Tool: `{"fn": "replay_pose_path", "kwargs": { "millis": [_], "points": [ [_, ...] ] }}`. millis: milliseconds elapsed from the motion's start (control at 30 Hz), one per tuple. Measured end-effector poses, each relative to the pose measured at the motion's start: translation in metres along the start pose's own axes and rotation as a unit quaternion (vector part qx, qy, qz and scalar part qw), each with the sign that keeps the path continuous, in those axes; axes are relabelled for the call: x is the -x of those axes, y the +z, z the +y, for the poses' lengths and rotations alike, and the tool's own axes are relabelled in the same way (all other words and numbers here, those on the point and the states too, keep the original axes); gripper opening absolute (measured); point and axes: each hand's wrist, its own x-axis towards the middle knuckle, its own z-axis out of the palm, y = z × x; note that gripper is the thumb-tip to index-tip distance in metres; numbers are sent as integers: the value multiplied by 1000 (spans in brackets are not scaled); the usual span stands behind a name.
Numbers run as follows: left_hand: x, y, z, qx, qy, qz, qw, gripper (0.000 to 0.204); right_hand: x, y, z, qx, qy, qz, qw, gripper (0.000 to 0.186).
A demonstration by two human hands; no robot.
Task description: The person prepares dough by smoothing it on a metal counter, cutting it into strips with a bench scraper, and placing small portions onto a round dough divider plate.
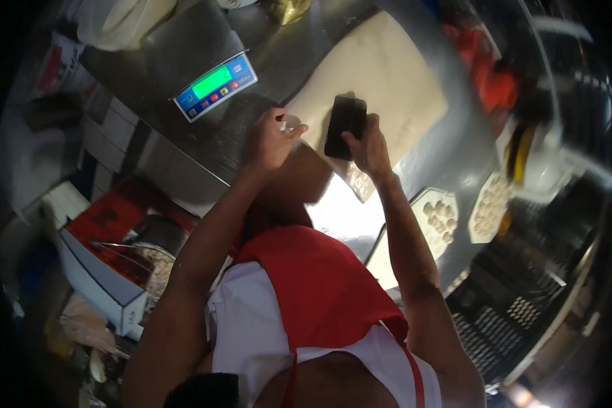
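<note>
My right hand (372,148) is closed round a dark smartphone (347,122), held over a large pale sheet that looks like rolled dough (401,81). The sheet lies flat on a metal table (449,153); its near tip, by my right wrist, has a lumpy, lighter patch. My left hand (270,141) hovers at the sheet's left edge, with its fingers loosely curled and the thumb apart. A small whitish spot shows by its fingers, too small to name. Left of that hand stands a digital scale (215,86) with a lit green display.
Two pale trays (425,204) (479,231) with several small round pieces lie right of my right forearm. A black perforated crate (510,326) is at the lower right. At left, a red-lined box (126,299) stands below the table edge. A white container (119,27) is at far left.
</note>
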Motion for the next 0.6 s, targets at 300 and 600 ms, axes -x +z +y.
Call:
{"fn": "replay_pose_path", "kwargs": {
  "millis": [300, 600],
  "points": [
    [-10, -6, -11, 86, -79, -63, 991, 45, -50, 17, -156, 268, -57, -179, 945, 62],
    [4, 11, -24, 88, -35, -77, 992, 37, -82, 69, -104, 295, -222, -186, 911, 77]
  ]
}}
